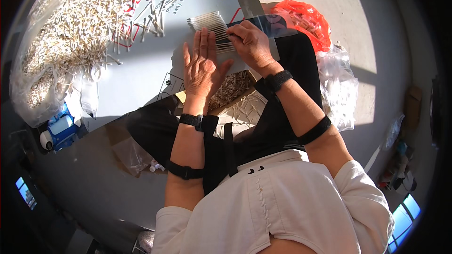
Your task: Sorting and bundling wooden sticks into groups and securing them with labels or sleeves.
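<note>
At your far left, a heap of loose cotton swabs (70, 28) is spilling from a clear bag (29, 109) across the grey board (136, 73), with a blue and white bottle (62, 130) sitting by the bag's near edge. Your left hand (204, 68) is lying palm down, its fingers straight and close together, pressing on the row of swabs (213, 21) rather than gripping it. That row is resting near the board's right edge, between your two hands, and you seem to be evening it up; the next move is probably calling for light, level pressure so that the sticks stay parallel. Each stick's long axis is running left to right, its right end pointing slightly away from you, while the row itself is stretching from the far side toward you. Below, an open box (180, 96) is holding more swabs. Your right hand (252, 42) is curling at the row's right ends; whether its fingertips are clamping anything, you cannot tell from here. Beyond it, a red bag (301, 21) is lying apart.
</note>
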`<state>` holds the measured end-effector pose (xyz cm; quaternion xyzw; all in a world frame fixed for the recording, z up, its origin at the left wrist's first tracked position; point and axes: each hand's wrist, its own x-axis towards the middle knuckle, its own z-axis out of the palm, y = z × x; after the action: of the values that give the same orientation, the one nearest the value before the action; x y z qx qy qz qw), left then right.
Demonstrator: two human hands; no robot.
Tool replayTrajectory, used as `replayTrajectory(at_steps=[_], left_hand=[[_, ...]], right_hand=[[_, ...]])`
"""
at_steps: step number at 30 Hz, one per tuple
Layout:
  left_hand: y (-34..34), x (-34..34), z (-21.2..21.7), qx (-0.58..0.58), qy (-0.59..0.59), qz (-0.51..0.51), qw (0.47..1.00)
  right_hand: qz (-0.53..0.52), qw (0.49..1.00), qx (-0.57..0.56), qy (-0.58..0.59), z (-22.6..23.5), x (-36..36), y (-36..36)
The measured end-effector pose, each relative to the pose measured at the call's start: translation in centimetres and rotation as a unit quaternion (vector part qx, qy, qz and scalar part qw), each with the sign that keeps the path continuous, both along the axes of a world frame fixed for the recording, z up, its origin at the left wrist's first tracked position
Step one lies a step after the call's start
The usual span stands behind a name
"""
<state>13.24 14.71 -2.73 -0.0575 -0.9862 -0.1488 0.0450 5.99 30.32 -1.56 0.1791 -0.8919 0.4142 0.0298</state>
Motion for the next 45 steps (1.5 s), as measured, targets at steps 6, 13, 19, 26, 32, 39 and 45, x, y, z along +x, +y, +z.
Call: replayTrajectory(at_steps=[6,13,19,26,32,39,45], left_hand=[[-0.1,0.1,-0.4,0.003,0.014,-0.003,1.000],[0.0,0.1,0.0,0.015,0.013,0.002,1.000],[0.2,0.1,0.4,0.009,0.005,0.007,1.000],[0.2,0.1,0.4,0.013,-0.002,0.010,1.000],[0.2,0.0,0.5,0.015,-0.004,0.009,1.000],[0.1,0.1,0.3,0.012,0.006,0.008,1.000],[0.3,0.0,0.6,0.006,0.002,0.012,1.000]], right_hand=[[0.011,1.000,0.022,0.001,0.1,0.3,0.1],[-0.001,0.999,-0.028,0.023,-0.1,-0.5,-0.3],[-0.004,0.999,-0.010,0.031,-0.2,-1.4,-0.6],[0.010,1.000,0.010,0.013,-0.2,-1.3,-0.6],[0.000,0.999,-0.028,0.024,-0.5,-1.4,-0.6],[0.024,1.000,0.009,0.018,-0.3,-1.4,-0.4],[0.009,0.999,-0.006,0.039,-0.2,-2.6,-0.9]])
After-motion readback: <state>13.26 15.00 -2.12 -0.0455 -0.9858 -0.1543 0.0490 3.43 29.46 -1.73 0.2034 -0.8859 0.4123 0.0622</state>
